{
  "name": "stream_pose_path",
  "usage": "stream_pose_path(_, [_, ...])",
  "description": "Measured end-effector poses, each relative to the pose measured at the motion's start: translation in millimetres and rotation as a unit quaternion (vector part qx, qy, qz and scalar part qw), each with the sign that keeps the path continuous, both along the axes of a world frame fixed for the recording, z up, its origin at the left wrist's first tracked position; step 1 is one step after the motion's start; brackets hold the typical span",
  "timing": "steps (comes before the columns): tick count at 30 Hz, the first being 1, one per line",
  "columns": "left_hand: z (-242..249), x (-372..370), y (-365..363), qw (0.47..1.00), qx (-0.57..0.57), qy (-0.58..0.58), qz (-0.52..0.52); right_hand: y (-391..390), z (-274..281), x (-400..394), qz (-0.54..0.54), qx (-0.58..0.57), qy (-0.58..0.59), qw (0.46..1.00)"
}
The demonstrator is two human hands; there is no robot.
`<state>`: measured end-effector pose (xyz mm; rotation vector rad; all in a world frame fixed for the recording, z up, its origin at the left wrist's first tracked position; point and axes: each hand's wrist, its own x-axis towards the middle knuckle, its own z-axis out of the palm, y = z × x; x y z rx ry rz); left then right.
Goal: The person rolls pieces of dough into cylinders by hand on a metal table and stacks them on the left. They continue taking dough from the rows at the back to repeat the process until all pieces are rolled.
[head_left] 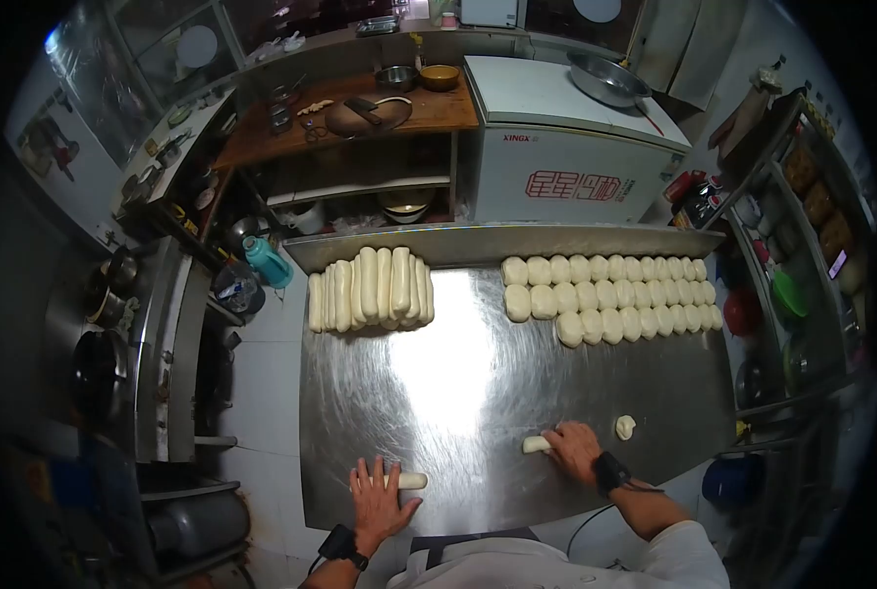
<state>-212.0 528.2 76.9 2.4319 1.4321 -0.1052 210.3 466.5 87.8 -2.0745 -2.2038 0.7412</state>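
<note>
On the steel worktop (pixel 478 393), my left hand (pixel 377 501) lies with fingers spread over a short dough roll (pixel 412 481), whose right end sticks out past the fingers. Farther right, my right hand (pixel 574 450) rests on another dough roll (pixel 535 445); its left end shows and the rest is under the fingers. A small dough lump (pixel 625 427) sits to the right of that hand. At the back left lies a stack of long dough rolls (pixel 370 287). Rows of rounded dough pieces (pixel 610 294) stand at the back right.
A raised metal edge (pixel 497 240) runs along the worktop's back. Behind it are a wooden table (pixel 350 147) with bowls and a white chest freezer (pixel 571 177). A stove counter (pixel 159 363) stands left, shelves (pixel 792 255) right. A blue thermos (pixel 267 260) is by the left corner.
</note>
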Motion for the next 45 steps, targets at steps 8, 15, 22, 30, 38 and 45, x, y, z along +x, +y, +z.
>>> stream_pose_path(8, [-15.3, -12.0, 44.7, 0.993, 0.009, -0.098, -0.063, 230.4, -25.1, -59.1, -0.311, 0.121, 0.358, 0.872])
stream_pose_path(15, [-17.9, 10.6, 61.5, 0.881, -0.085, -0.383, 0.264, 384.9, -80.7, -90.3, -0.221, 0.120, 0.096, 0.963])
stream_pose_path(22, [-6.1, 74.3, 117.1, 0.741, -0.234, -0.531, 0.338, 299.8, -39.1, -101.3, -0.211, 0.189, 0.229, 0.931])
stream_pose_path(30, [38.3, 125.9, 134.6, 0.863, -0.083, -0.491, 0.090, 276.9, -1.2, -124.4, -0.242, 0.209, 0.315, 0.894])
stream_pose_path(38, [-27.7, 110.9, 80.3, 0.839, -0.201, -0.491, 0.121, 351.5, -32.5, -98.4, -0.219, 0.203, 0.214, 0.930])
stream_pose_path(45, [-24.9, 106.2, 73.6, 0.862, -0.202, -0.447, 0.130, 268.5, -26.5, 55.9, -0.362, 0.186, -0.121, 0.905])
